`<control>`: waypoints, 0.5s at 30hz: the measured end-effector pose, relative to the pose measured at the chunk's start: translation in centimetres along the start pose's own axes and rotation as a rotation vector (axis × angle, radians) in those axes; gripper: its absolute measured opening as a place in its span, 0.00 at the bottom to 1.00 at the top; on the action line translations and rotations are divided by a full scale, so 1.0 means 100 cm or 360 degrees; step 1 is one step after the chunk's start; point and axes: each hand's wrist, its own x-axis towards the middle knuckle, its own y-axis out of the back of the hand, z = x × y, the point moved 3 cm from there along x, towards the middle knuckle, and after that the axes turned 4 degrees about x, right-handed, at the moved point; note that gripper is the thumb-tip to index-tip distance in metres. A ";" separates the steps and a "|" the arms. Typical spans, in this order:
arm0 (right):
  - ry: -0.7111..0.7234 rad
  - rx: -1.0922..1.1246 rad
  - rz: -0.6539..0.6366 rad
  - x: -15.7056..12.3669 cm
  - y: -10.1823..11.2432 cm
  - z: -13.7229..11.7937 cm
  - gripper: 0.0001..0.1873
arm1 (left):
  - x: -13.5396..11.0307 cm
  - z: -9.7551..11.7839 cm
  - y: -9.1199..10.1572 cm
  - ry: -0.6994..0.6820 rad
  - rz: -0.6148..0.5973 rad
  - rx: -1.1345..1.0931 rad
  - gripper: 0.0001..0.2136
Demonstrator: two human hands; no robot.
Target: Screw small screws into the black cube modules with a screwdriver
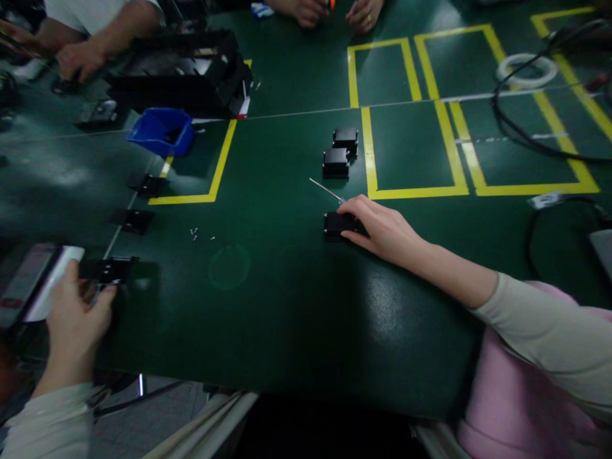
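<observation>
At the table's left edge, my left hand (79, 319) has its thumb and fingers closed on the near side of a flat black part (115, 271). Blur hides the exact grip. Two similar black parts, one nearer (136, 220) and one farther (147, 185), lie beyond it. Right of the table's middle, my right hand (382, 229) grips a small black box (337, 225) between thumb and fingers. A thin screwdriver (326, 189) sticks out from the same hand, its shaft pointing up and left. Two more black boxes (336, 162) (345, 139) stand just beyond.
Several tiny screws (194, 233) lie left of centre. A blue bin (165, 131) stands near a large black case (182, 76). Yellow tape (415, 192) marks rectangles on the green table. A cable (516, 137) and a white ring (526, 70) are at right. Other people's hands (310, 11) (83, 60) are opposite.
</observation>
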 end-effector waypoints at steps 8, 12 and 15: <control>-0.0004 -0.0024 -0.0021 -0.007 0.001 -0.007 0.17 | 0.001 0.005 -0.001 -0.0096 0.0073 -0.0001 0.35; 0.0002 -0.0035 -0.0064 -0.014 0.003 -0.018 0.17 | 0.002 0.000 -0.007 -0.0050 0.0059 0.0081 0.36; 0.0014 -0.0084 -0.0064 -0.020 0.003 -0.028 0.17 | 0.001 -0.003 -0.009 -0.0001 0.0043 0.0118 0.37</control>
